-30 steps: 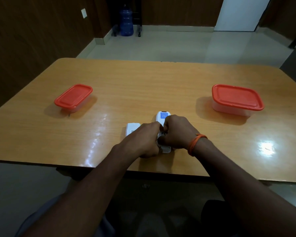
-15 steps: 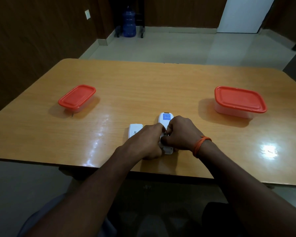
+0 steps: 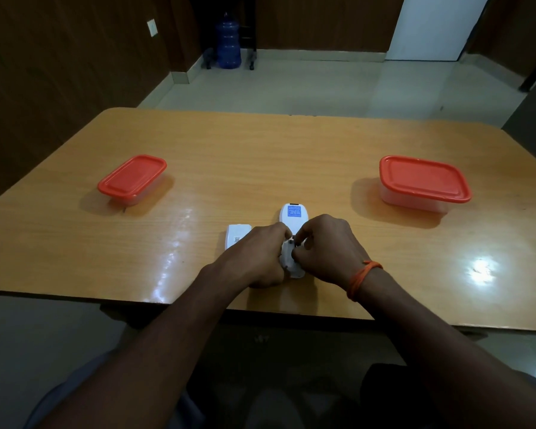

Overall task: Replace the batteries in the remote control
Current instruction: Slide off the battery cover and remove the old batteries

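- Knuckles of my left hand and right hand hide most of the remote, near the table's front edge.
- Both curl onto it; whether fingertips pinch a battery, I cannot tell.
- Print on its blue label: unreadable.

We reach both arms forward from the lower edge of the view, the left forearm and the right forearm slanting inward until the hands meet. Our left hand lies knuckles up, fingers curled around the near end of the remote, gripping it from its left side. Our right hand sits just beside it, fingers bent, their tips pinching at the remote's middle; exactly what they pinch we cannot tell. An orange band circles our right wrist.
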